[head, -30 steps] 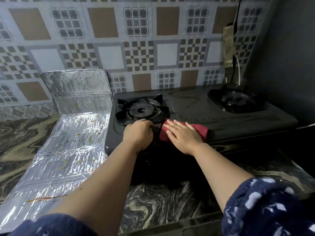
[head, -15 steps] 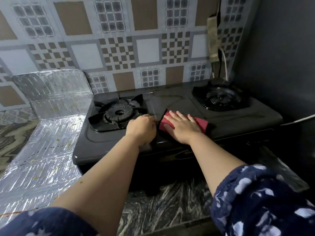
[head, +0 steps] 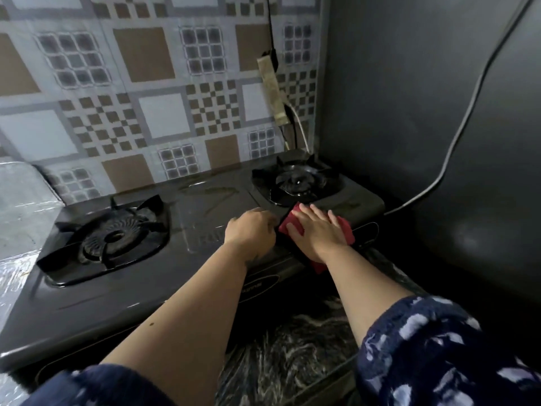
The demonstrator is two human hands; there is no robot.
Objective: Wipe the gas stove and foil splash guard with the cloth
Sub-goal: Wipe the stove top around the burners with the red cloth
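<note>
both hands are on the gas stove (head: 187,276). my right hand (head: 317,231) lies flat and open on the red cloth (head: 345,231), fingers spread and pointing far and left, pressing it down near the front edge. the cloth sits just near the right burner (head: 295,183), and one corner hangs over the front edge. my left hand (head: 251,233) is curled into a loose fist, touching the stove top just left of the cloth. i cannot tell if it holds anything.

the stove is long from left to right. most of it still to wipe lies to the left of the cloth, toward the left burner (head: 114,234). i think the right hand, already on the cloth, should slide it. the foil splash guard (head: 20,206) is far off at the left edge, well apart from both hands, and the left hand is nearer to it.
</note>
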